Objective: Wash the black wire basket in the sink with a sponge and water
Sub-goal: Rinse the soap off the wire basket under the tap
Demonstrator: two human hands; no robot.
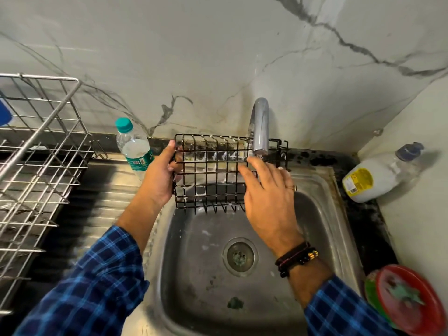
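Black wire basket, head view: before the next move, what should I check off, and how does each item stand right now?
1. Firm hold: the left hand grips the left end of the black wire basket: ok.
2. Position: the basket is held over the sink, its right end under the tap: ok.
3. Water running: a short stream shows below the spout: ok.
4. Sponge in hand: the right hand lays bare fingers on the wires and holds no sponge: not ok.
5. Suds gone: white flecks cling to the wires: not ok.
6. Drain free: no water pooling: ok.
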